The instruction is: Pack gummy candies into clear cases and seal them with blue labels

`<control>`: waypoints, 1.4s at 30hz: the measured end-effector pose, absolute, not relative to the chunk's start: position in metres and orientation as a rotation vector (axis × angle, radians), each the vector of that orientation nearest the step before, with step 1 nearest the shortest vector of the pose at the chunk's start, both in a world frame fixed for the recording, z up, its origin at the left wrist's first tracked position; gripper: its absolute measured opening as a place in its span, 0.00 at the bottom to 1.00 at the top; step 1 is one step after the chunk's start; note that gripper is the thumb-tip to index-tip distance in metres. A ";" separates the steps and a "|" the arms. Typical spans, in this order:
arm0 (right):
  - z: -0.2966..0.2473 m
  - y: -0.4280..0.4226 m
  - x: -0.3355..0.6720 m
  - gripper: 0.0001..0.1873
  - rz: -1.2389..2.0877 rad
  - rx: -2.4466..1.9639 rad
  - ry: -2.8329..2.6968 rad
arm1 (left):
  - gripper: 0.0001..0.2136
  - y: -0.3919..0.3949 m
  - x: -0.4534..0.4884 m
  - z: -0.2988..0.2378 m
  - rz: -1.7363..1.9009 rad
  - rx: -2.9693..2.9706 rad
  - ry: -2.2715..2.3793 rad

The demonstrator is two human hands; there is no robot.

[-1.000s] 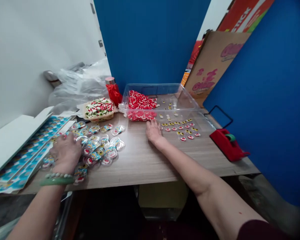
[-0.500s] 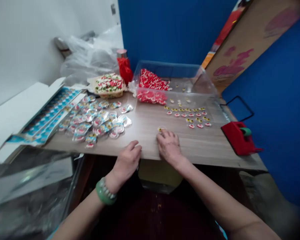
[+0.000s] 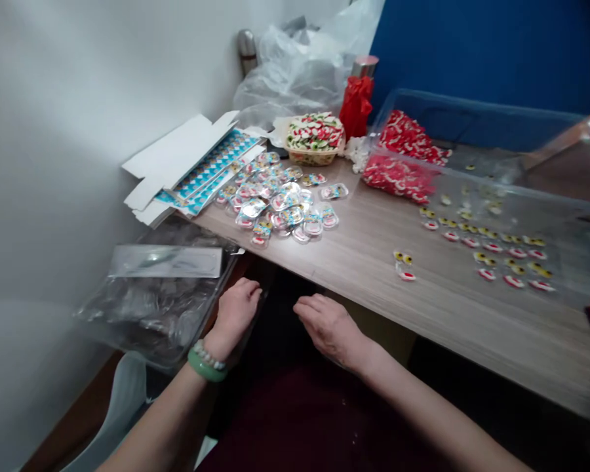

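Note:
My left hand [image 3: 236, 309], wearing a green bangle and a beaded bracelet, hovers just off the table's front edge. Its thumb and fingers are pinched together; a faint clear edge shows at them, too unclear to name. My right hand [image 3: 330, 328] is over my lap, its fingers together and curled, their undersides hidden. On the table [image 3: 334, 262] beyond it lies a small set of yellow-and-black eye pieces [image 3: 403, 258] above a red-and-white mouth piece [image 3: 407, 276]. A heap of small clear packs [image 3: 285, 203] with coloured pieces lies beyond my left hand.
Rows of eye and mouth pieces [image 3: 491, 247] lie at right, by a clear plastic bin [image 3: 476, 105] holding red-and-white pieces [image 3: 408, 141]. Behind the packs stands a tub [image 3: 312, 157] of mixed pieces. Printed blue cards [image 3: 211, 167] lie left. A plastic bag [image 3: 162, 314] sits below.
The view has swung left. My right hand has left the eye pieces on the table and drawn back over my lap. My left hand now hangs off the table edge.

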State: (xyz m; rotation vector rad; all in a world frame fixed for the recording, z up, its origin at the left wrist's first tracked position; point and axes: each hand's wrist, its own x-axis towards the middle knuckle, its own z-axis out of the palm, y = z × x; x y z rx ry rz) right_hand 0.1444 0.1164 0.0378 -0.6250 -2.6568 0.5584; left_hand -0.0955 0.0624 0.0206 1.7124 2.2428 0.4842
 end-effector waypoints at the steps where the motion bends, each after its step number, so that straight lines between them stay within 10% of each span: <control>1: 0.032 0.111 0.145 0.13 0.619 -0.634 -2.691 | 0.10 0.058 -0.106 0.018 0.404 1.661 2.319; 16: 0.003 0.107 0.147 0.16 0.988 -0.921 -2.815 | 0.31 0.014 -0.238 -0.050 -0.224 0.998 2.501; 26: -0.012 0.106 0.153 0.18 1.039 -0.955 -2.806 | 0.19 0.003 -0.251 -0.055 -0.191 1.216 2.505; 32: -0.012 0.102 0.147 0.19 1.056 -0.956 -2.863 | 0.34 0.013 -0.246 -0.061 -0.202 1.179 2.449; 42: -0.014 0.095 0.160 0.18 1.132 -1.036 -2.839 | 0.18 0.025 -0.266 -0.046 0.197 0.983 2.549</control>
